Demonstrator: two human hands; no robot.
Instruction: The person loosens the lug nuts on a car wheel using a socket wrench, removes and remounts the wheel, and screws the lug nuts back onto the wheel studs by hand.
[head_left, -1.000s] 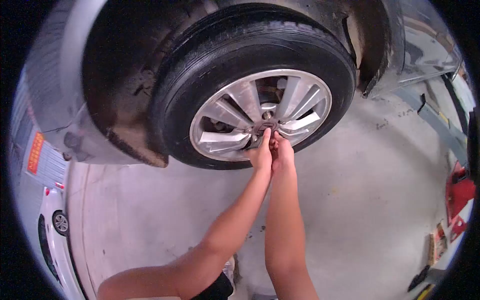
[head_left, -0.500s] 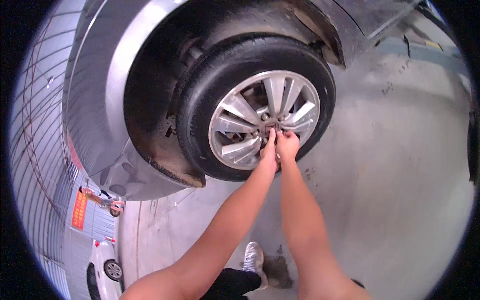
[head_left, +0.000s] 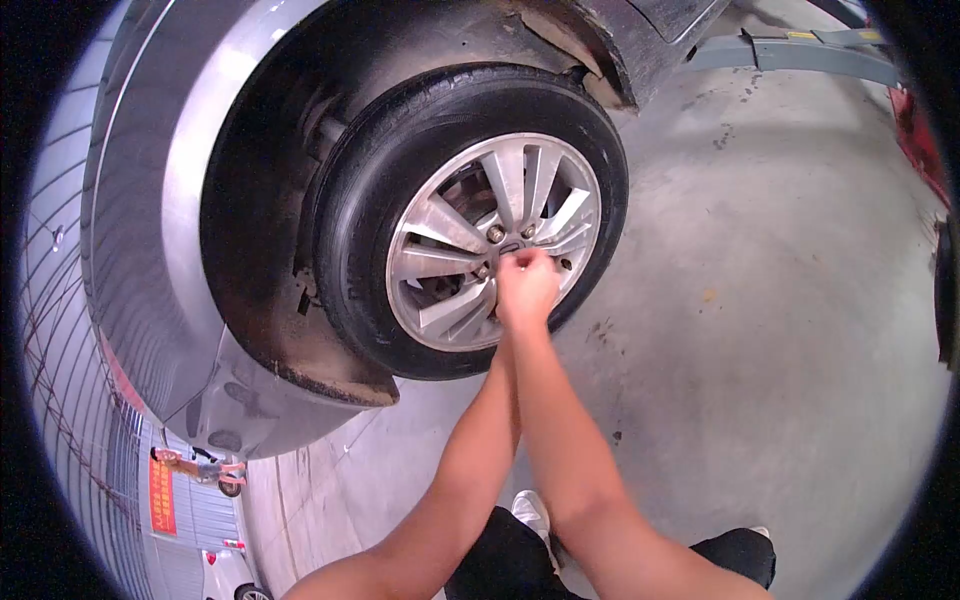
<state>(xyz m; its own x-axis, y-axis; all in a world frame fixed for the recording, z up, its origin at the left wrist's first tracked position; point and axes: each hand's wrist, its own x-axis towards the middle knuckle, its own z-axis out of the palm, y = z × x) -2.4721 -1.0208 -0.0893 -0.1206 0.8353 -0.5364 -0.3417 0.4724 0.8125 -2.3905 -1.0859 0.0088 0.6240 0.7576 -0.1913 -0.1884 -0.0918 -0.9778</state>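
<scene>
A multi-spoke alloy wheel (head_left: 452, 262) with a black tyre (head_left: 348, 240) is mounted on a raised silver-grey car (head_left: 150, 200). My right hand (head_left: 528, 290) is at the hub, beside the centre cap (head_left: 511, 246), its fingers curled together. Whatever they may hold is too small or hidden to make out. Lug nuts (head_left: 496, 234) show around the cap. Beneath my right wrist, my left forearm (head_left: 465, 455) reaches up to the lower hub; the left hand's fingers are hidden behind my right hand.
The wheel arch and its dirty lower edge (head_left: 340, 385) surround the tyre. A grey lift arm (head_left: 800, 58) and a red object (head_left: 918, 145) are at upper right. Concrete floor (head_left: 740, 330) stretches right. A person (head_left: 195, 466), an orange banner (head_left: 161, 497) and a white car (head_left: 230, 577) are at lower left.
My right hand has moved over the left, so the forearms now cross near the wrists and my left hand is covered. The view has shifted, placing the wheel farther left.
</scene>
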